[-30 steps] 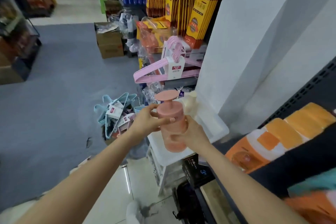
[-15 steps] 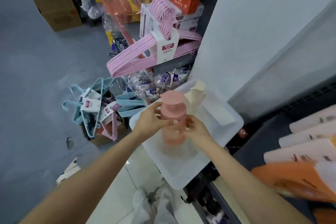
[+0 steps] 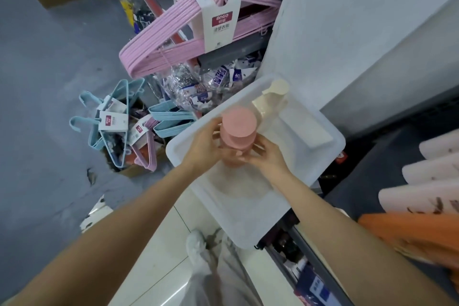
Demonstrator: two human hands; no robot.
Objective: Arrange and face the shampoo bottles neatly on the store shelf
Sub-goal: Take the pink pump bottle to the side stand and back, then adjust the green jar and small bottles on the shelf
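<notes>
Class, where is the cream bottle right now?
The cream bottle stands in the white tray, just behind the pink bottle, beside the grey pillar.

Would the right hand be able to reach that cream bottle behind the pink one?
Probably yes. The cream bottle stands just beyond the pink bottle on the white tray, open from the right. But the right hand is gripping the pink bottle, so it must let go first.

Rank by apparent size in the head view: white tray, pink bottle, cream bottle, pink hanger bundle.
1. white tray
2. pink hanger bundle
3. pink bottle
4. cream bottle, partly hidden, so unsure against the pink one
</notes>
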